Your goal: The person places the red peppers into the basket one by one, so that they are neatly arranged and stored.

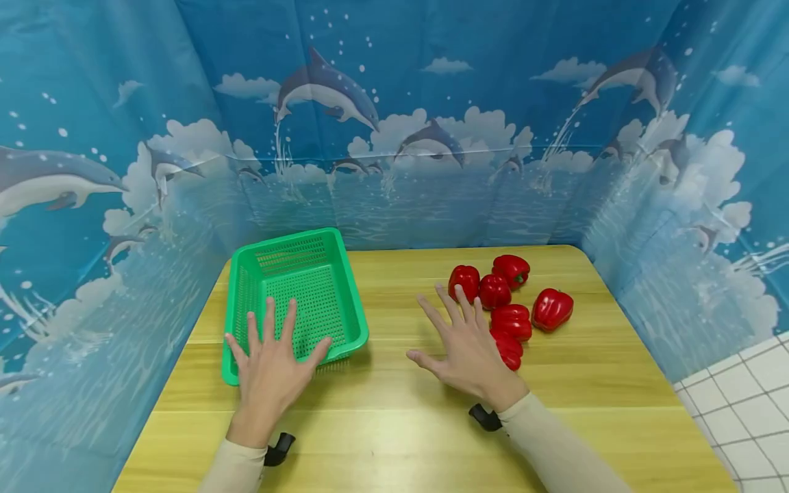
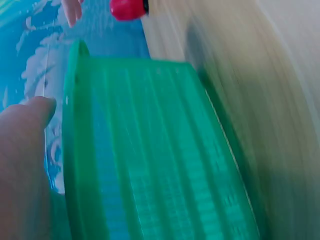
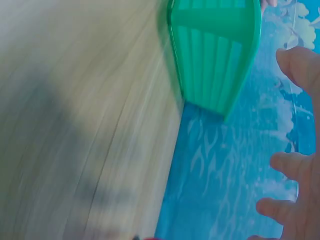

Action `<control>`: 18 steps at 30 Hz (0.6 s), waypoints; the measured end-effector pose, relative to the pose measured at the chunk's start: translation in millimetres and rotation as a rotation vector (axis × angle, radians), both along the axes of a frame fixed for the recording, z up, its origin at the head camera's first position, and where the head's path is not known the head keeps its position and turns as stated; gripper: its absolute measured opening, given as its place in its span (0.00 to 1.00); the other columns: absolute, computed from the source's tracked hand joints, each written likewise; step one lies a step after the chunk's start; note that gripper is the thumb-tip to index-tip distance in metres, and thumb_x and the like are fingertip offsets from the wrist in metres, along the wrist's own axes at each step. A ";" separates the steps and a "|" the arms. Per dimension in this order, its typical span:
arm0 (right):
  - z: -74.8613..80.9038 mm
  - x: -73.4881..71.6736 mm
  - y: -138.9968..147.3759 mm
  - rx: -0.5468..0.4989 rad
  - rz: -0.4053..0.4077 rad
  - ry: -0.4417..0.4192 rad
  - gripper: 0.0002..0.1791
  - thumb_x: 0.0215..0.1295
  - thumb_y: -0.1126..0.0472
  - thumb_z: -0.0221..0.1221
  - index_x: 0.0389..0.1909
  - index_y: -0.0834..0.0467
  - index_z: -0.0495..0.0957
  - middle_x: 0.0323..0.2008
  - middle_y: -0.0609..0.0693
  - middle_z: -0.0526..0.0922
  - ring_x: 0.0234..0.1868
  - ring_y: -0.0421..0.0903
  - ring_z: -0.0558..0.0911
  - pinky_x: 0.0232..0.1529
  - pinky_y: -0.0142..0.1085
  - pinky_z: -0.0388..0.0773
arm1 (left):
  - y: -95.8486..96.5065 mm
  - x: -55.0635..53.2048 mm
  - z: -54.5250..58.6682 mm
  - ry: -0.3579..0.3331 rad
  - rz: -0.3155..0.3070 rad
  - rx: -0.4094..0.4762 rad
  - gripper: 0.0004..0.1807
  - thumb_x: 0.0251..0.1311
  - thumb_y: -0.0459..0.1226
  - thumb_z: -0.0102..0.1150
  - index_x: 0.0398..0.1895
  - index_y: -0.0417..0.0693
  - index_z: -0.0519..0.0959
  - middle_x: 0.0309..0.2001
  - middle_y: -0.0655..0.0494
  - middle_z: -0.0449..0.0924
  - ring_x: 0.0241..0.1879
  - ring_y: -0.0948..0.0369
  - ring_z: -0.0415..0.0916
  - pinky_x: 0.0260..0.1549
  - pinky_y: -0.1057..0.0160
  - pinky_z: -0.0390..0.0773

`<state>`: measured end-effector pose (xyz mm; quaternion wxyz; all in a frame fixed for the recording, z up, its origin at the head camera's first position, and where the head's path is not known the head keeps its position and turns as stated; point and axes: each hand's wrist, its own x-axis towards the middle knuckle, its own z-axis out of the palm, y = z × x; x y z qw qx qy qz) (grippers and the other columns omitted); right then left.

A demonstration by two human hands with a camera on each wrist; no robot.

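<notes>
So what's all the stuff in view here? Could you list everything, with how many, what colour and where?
Red bell peppers: at least six, red, right half of the table, partly behind the right hand
Perforated plastic basket: one, green, left half of the table
Wood-grain table: one, yellowish, under the basket and peppers
Dolphin-print curtain: count unclear, blue and white, behind the table and along both sides
Wall or floor tiles: several, white, lower right
Wrist-worn devices: two, black, one by each wrist
Sleeves: two, beige, bottom edge
Left hand: one, bare, overlapping the basket in the head view
Right hand: one, bare, beside the peppers
</notes>
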<state>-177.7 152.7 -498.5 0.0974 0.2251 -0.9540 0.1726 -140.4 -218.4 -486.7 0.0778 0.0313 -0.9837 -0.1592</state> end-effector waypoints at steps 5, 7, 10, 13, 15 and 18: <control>-1.3 -2.3 -22.6 0.012 0.066 0.003 0.56 0.77 0.23 0.64 0.97 0.38 0.56 0.98 0.56 0.49 0.97 0.73 0.47 0.91 0.78 0.48 | -25.1 3.5 0.3 -0.013 0.059 0.015 0.61 0.77 0.82 0.46 1.00 0.62 0.45 0.98 0.35 0.34 0.93 0.19 0.32 0.78 0.06 0.24; -1.5 -1.8 -31.5 0.020 0.095 -0.002 0.55 0.78 0.23 0.63 0.97 0.38 0.56 0.98 0.56 0.49 0.97 0.72 0.48 0.91 0.78 0.49 | -33.1 5.3 -0.4 -0.017 0.076 0.024 0.61 0.78 0.81 0.46 1.00 0.59 0.45 0.97 0.32 0.34 0.93 0.19 0.31 0.78 0.05 0.25; -2.0 0.2 -45.4 0.030 0.151 -0.013 0.54 0.80 0.25 0.63 0.97 0.40 0.55 0.98 0.56 0.50 0.97 0.73 0.49 0.91 0.78 0.51 | -42.3 8.6 -1.7 -0.020 0.094 0.048 0.61 0.81 0.78 0.46 1.00 0.52 0.43 0.97 0.29 0.32 0.93 0.21 0.31 0.81 0.07 0.31; -1.9 2.5 -58.8 0.028 0.216 -0.019 0.54 0.81 0.26 0.64 0.98 0.41 0.54 0.97 0.56 0.51 0.96 0.74 0.51 0.90 0.79 0.53 | -47.4 11.8 -3.2 -0.025 0.099 0.079 0.63 0.83 0.75 0.48 0.99 0.44 0.40 0.96 0.27 0.26 0.94 0.23 0.31 0.86 0.13 0.42; -1.4 3.5 -66.9 0.023 0.258 -0.019 0.54 0.82 0.28 0.65 0.98 0.42 0.53 0.97 0.57 0.52 0.96 0.75 0.52 0.90 0.79 0.54 | -49.0 13.4 -3.8 -0.028 0.100 0.084 0.64 0.84 0.74 0.48 0.98 0.40 0.38 0.95 0.26 0.24 0.94 0.24 0.32 0.86 0.17 0.54; -0.8 3.7 -76.4 0.013 0.309 -0.015 0.53 0.83 0.32 0.66 0.98 0.41 0.52 0.97 0.57 0.51 0.95 0.75 0.53 0.89 0.79 0.55 | -50.4 14.4 -4.5 -0.030 0.089 0.068 0.64 0.85 0.73 0.47 0.97 0.34 0.38 0.94 0.23 0.23 0.94 0.24 0.34 0.81 0.19 0.66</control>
